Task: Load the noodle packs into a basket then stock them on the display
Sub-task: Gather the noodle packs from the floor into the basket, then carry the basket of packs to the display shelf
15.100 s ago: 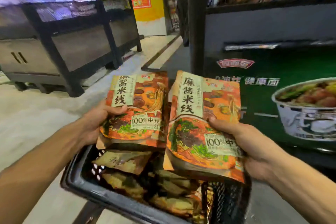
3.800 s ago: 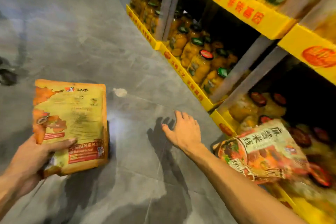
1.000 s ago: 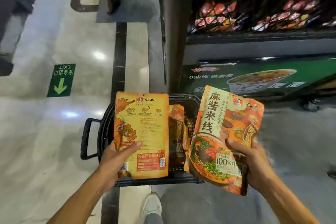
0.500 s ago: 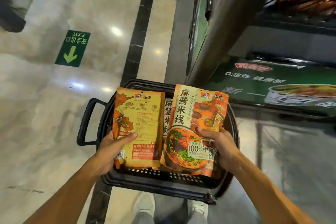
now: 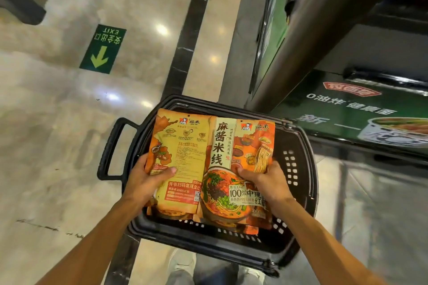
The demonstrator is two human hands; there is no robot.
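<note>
Head view, each hand gripping a noodle pack — left hand [image 5: 148, 180], right hand [image 5: 264, 180] — above basket [image 5: 298, 169]

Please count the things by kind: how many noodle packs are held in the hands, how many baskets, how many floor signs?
Noodle packs held: 2, back side up in the left hand, front side up in the right hand
Basket: 1
Floor sign: 1
Total: 4

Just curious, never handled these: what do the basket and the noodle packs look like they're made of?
Basket: looks like moulded black plastic, slightly glossy, with punched slots in its wall. Noodle packs: probably thin printed plastic film, matte, creasing slightly under each hand.
</note>
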